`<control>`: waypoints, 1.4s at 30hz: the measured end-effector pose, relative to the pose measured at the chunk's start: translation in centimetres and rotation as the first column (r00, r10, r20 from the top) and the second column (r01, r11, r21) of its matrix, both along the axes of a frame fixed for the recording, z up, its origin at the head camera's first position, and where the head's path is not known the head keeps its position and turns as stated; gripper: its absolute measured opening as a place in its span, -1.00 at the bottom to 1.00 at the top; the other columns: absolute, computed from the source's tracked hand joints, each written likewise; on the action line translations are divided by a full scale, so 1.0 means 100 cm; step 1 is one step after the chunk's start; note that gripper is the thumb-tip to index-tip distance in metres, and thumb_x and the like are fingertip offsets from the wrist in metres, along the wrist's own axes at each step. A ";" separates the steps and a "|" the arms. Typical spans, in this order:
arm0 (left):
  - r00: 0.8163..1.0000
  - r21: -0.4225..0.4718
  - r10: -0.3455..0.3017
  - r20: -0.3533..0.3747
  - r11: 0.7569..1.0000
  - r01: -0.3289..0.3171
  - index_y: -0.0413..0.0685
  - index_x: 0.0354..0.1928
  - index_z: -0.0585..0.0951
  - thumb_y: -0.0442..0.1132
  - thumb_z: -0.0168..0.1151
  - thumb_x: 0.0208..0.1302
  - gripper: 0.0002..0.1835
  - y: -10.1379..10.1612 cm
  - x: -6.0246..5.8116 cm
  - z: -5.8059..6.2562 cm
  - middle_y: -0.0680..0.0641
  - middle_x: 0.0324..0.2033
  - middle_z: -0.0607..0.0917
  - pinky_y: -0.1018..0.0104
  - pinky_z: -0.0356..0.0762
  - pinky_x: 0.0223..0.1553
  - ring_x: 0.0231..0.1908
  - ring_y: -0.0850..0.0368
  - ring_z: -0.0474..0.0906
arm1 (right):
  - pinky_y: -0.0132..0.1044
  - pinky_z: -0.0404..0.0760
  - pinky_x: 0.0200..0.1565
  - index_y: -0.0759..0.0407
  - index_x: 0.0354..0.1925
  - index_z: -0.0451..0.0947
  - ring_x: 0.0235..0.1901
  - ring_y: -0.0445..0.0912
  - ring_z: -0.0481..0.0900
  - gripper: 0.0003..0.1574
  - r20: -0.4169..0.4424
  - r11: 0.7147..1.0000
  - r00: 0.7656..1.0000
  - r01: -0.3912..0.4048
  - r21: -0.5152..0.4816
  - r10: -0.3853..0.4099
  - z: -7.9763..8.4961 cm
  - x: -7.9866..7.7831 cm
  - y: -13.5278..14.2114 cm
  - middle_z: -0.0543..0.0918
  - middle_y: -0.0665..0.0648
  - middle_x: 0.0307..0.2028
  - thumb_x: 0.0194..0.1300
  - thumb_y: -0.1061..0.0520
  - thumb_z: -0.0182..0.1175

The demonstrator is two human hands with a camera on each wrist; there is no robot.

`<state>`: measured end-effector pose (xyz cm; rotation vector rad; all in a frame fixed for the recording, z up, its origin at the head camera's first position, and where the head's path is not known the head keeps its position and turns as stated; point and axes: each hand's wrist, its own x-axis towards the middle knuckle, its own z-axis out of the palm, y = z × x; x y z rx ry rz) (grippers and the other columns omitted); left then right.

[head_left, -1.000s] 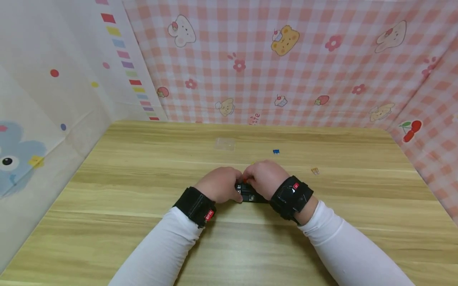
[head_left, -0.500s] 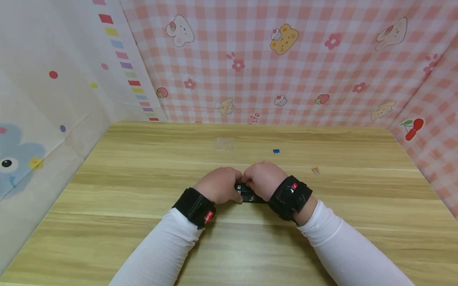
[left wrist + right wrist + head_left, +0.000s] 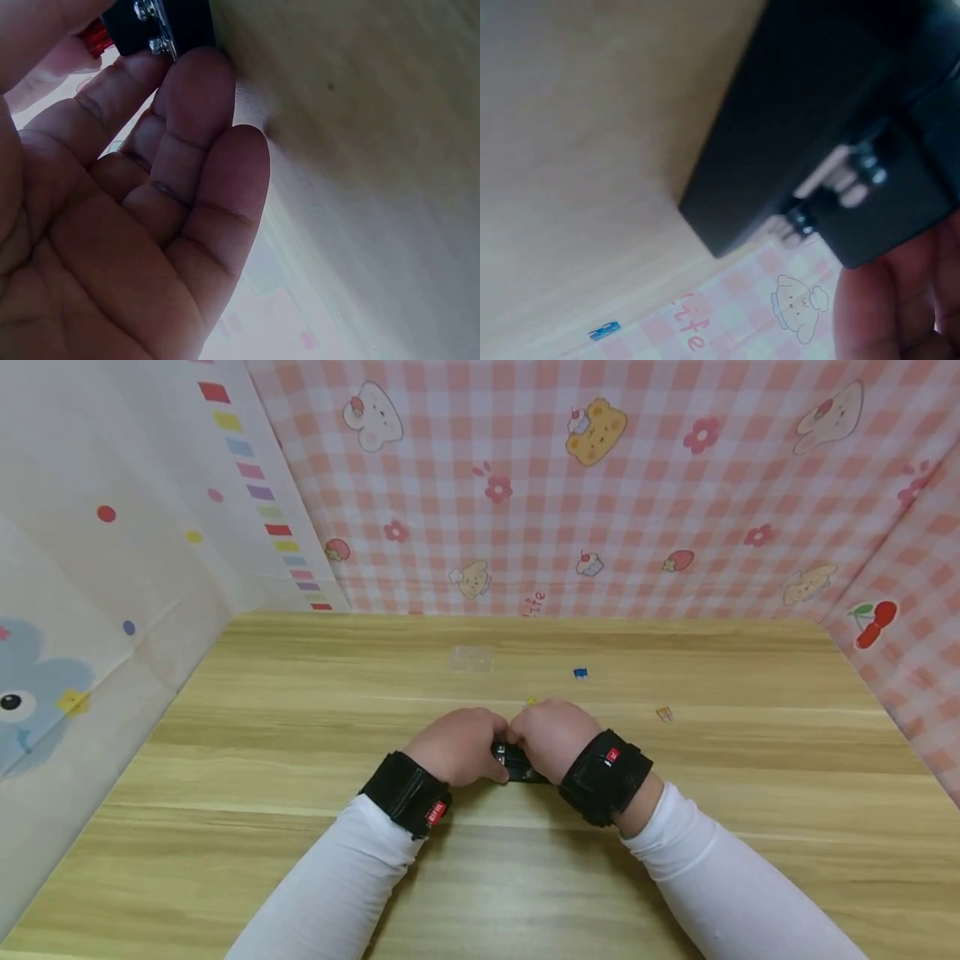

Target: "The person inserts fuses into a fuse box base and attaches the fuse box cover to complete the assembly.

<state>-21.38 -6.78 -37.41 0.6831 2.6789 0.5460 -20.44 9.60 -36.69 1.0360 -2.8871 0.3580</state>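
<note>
A black fuse block (image 3: 517, 770) with metal screw terminals lies on the table between both hands. My left hand (image 3: 459, 747) grips its left end, thumb at the near side. In the left wrist view, fingertips (image 3: 199, 82) press beside two screws at the black block (image 3: 196, 22). My right hand (image 3: 558, 735) is bent over the block with its fingers curled together at the top. A red blade fuse (image 3: 97, 37) shows against the block in the left wrist view; in the head view the right fingers hide it. The right wrist view shows the block's dark end (image 3: 772, 142) and terminals close up.
Beyond the hands lie a blue blade fuse (image 3: 581, 673), a yellow one (image 3: 532, 700) partly behind the right hand, and an orange one (image 3: 664, 714) to the right. A clear plastic cover (image 3: 471, 658) rests near the back. Printed cloth walls (image 3: 525, 485) border the table.
The red fuse, visible at the right fingertips a second ago, is now hidden in the head view. The right hand has turned slightly left over the block; the left stays put.
</note>
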 end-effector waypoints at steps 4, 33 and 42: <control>1.000 -0.003 -0.002 -0.009 1.000 0.002 0.10 -0.21 0.64 -0.09 0.52 -0.14 -0.62 0.000 0.000 0.000 0.12 -0.34 0.61 0.26 0.43 -0.24 -0.36 0.19 0.45 | -0.30 0.53 -0.39 0.00 -0.47 0.70 -0.53 -0.28 0.44 -0.78 0.008 1.000 1.000 -0.002 -0.015 0.002 0.001 0.000 -0.001 0.66 -0.11 -0.50 0.09 0.33 0.28; 1.000 -0.022 0.012 0.007 1.000 -0.011 0.09 -0.10 0.64 -0.09 0.50 -0.10 -0.56 0.006 0.001 0.001 0.10 -0.26 0.61 0.22 0.40 -0.15 -0.31 0.18 0.44 | -0.05 0.52 -0.12 0.14 -0.10 0.65 -0.19 -0.06 0.52 -0.75 0.132 0.950 0.941 0.311 0.036 -0.313 0.013 -0.015 0.070 0.66 0.13 -0.16 0.24 0.21 0.18; 0.999 -0.036 0.032 0.026 0.999 -0.032 0.12 -0.10 0.64 -0.08 0.50 -0.10 -0.57 0.005 0.001 0.001 0.10 -0.25 0.60 0.21 0.39 -0.15 -0.31 0.17 0.44 | 0.02 0.50 -0.16 0.24 -0.03 0.59 -0.22 0.03 0.51 -0.68 0.172 0.907 0.891 0.412 0.085 -0.420 0.011 -0.022 0.124 0.63 0.29 -0.12 0.24 0.22 0.16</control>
